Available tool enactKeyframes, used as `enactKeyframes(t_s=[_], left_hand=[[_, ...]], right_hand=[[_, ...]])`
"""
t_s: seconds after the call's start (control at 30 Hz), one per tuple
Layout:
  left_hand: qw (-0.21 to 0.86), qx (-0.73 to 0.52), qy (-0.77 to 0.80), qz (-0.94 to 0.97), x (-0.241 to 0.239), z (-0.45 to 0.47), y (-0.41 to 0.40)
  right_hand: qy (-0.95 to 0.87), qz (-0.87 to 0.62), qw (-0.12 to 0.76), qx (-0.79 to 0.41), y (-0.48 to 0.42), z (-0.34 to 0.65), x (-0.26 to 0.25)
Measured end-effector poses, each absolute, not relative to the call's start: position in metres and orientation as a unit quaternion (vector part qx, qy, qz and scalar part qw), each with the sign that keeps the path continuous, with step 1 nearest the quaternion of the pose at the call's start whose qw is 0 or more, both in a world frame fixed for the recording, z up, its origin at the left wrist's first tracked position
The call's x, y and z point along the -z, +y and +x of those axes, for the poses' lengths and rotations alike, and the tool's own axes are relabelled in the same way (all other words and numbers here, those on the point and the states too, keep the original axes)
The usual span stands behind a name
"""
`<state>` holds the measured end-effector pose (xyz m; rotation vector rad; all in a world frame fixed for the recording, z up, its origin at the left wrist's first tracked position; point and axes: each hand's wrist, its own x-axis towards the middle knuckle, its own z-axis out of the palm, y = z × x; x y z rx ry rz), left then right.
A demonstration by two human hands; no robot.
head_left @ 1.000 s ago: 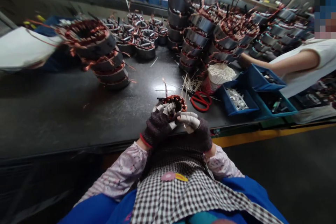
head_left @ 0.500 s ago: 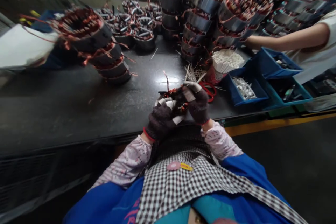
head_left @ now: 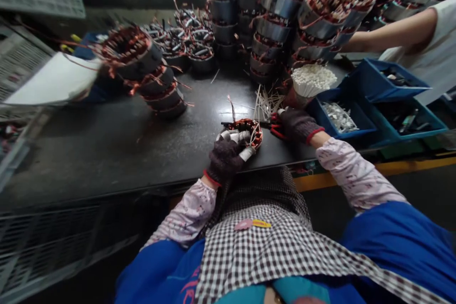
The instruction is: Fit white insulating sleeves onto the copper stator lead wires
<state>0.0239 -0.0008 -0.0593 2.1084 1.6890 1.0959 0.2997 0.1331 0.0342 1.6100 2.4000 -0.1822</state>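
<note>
left hand [head_left: 228, 154] gripping a stator [head_left: 250, 128] at the tabletop [head_left: 107, 152] edge, right hand [head_left: 295, 123] on red scissors [head_left: 275, 129], can't tell if it's gripping

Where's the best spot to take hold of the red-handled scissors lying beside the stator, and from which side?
Take the scissors by their red handle loops, coming from the right. They lie flat on the table with the loops toward the right hand, which is at them. The blades seem to point left, behind the stator held in the left hand, so that side is crowded.
</note>
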Motion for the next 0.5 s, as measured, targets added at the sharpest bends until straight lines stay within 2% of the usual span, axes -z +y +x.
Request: enactKeyframes(t_s=[0.1, 0.27, 0.4, 0.5], left_hand=[[0.096, -0.422, 0.561, 0.706, 0.075, 0.014, -0.009], [0.08, -0.444, 0.563, 0.692, 0.089, 0.01, -0.014], [0.064, -0.414, 0.581, 0.698, 0.085, 0.013, -0.012], [0.056, -0.406, 0.583, 0.701, 0.084, 0.014, -0.013]], right_hand=[[0.822, 0.556, 0.105, 0.066, 0.109, 0.32, -0.034], [0.84, 0.527, 0.008, 0.128, 0.061, 0.356, -0.032], [0.857, 0.508, 0.026, 0.086, 0.059, 0.347, -0.04], [0.863, 0.482, 0.06, 0.138, 0.073, 0.344, -0.041]])
